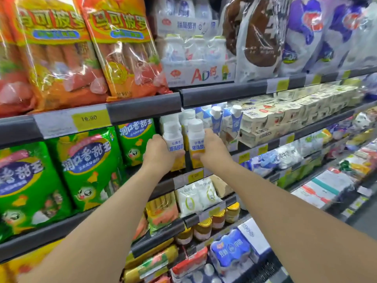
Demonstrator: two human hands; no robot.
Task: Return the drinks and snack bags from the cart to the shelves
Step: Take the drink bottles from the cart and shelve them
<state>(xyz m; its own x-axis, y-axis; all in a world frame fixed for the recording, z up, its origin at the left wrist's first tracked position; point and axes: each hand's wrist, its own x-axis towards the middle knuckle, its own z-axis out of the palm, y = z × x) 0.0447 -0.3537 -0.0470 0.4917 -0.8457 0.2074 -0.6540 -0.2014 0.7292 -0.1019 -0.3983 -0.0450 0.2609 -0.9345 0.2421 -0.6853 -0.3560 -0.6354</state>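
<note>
Two white-and-yellow yogurt drink bottles with white caps stand side by side at the front of the second shelf (142, 111). My left hand (158, 153) grips the left bottle (173, 139) from its left side. My right hand (214, 150) grips the right bottle (196, 139) from its right side. More of the same bottles (187, 117) stand right behind them. No cart is in view.
Green snack bags (89, 166) fill the shelf to the left, orange sausage bags (122, 48) the shelf above. Blue-and-white cartons (234, 119) and cream multipacks (285, 115) sit to the right. Lower shelves hold white pouches (195, 195), jars (204, 229) and a blue bottle pack (230, 250).
</note>
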